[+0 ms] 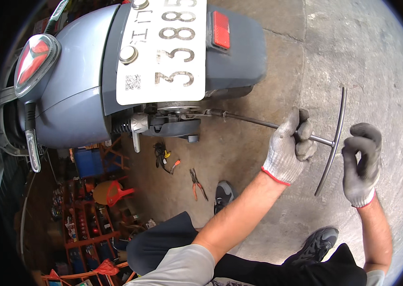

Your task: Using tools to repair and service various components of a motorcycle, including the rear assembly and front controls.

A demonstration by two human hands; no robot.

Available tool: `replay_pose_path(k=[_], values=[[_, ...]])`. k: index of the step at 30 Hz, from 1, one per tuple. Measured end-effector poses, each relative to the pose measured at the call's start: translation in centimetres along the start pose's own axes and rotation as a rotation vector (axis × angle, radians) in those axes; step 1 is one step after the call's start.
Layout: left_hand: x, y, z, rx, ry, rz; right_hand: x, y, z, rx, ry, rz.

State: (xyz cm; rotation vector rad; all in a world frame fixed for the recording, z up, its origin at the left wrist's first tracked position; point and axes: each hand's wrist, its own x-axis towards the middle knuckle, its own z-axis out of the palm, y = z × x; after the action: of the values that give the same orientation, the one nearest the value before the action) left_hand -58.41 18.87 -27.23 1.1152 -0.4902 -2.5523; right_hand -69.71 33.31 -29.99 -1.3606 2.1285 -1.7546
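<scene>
A long T-handle socket wrench (251, 120) runs nearly level from the rear wheel area of a grey scooter (80, 52). Its socket end meets the hub under the tail; the exact fastener is too small to make out. My left hand (288, 145), in a grey-and-white work glove, is closed round the shaft close to the crossbar. To the right of the curved-looking crossbar is my right hand (363, 162), gloved too, its fingers bent and apart from the thumb. It holds nothing and does not touch the bar.
The white licence plate (163, 52) and black mudguard (237, 47) overhang the wheel. Orange-handled pliers (197, 185) and a dark cable (161, 157) lie on the concrete floor. Red shelving (87, 243) with small parts stands at lower left. My shoes are below.
</scene>
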Motion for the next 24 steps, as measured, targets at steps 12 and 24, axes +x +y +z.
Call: replay_pose_path(k=[12,24], values=[[0.5,1.0,0.0,-0.037,-0.028,-0.019,2.7,-3.7,-2.9,0.223,-0.916,0.038],[-0.2,0.4,-1.6,-0.023,0.012,-0.042,5.3,-2.2,-3.7,0.608,-1.186,0.63]])
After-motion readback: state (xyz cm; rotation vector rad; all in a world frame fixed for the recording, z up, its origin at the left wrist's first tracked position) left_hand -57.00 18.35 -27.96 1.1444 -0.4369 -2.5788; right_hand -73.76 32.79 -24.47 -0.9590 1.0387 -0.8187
